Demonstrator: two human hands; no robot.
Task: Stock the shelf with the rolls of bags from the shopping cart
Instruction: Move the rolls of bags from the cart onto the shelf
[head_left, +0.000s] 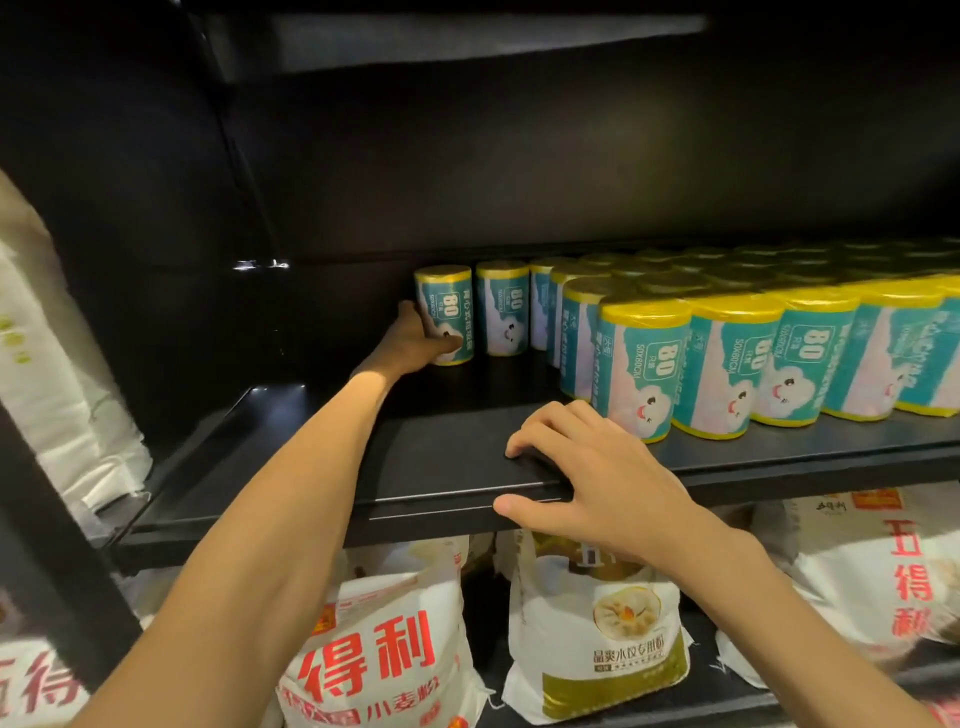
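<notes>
Several rolls of bags (727, 364), teal and white with yellow ends, stand upright in rows on the black shelf (441, 467), filling its right side. At the back left, my left hand (415, 343) reaches deep in and grips the leftmost roll (444, 312), which stands on the shelf beside another roll (503, 314). My right hand (592, 467) rests flat on the shelf's front edge, fingers spread, holding nothing, just left of the front row. The shopping cart is out of view.
The shelf's left front part is bare. Large white flour sacks (384, 654) and a dumpling-flour bag (602, 639) lie on the lower shelf. More white sacks (57, 364) stand at the far left. A dark upper shelf (467, 36) hangs overhead.
</notes>
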